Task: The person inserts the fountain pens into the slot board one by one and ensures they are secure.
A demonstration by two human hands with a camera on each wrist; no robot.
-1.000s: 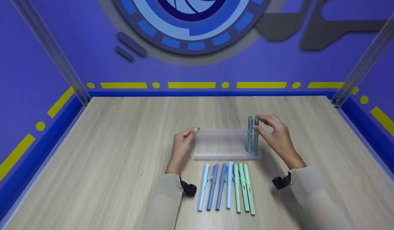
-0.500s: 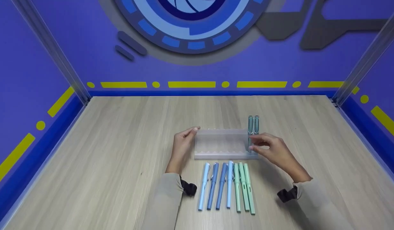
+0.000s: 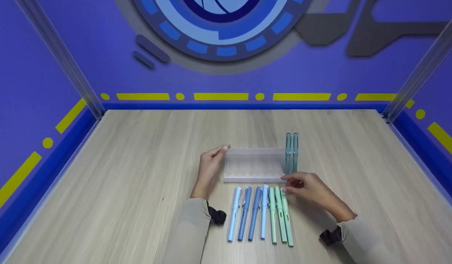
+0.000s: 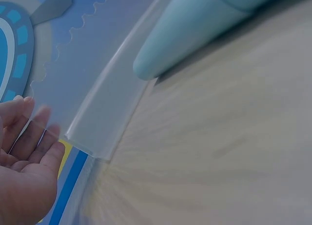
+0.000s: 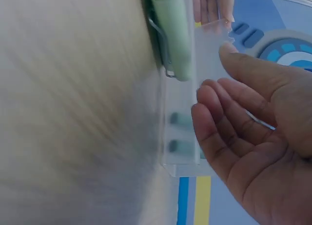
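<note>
Head view: the left hand (image 3: 210, 167) pinches the clear rack (image 3: 253, 163) at its left end; four blue pens (image 3: 254, 214) and three green pens (image 3: 280, 215) lie before it; two teal pens (image 3: 295, 157) stand at its right, apparently seated, the right hand (image 3: 308, 187), loosely parted and unladen, having dropped to its front-right corner.

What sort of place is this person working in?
Probably a small booth or staged workspace, though I can't be sure: a wood-grain table is bordered by decorated blue-purple panels, with posts at the two far corners.
</note>
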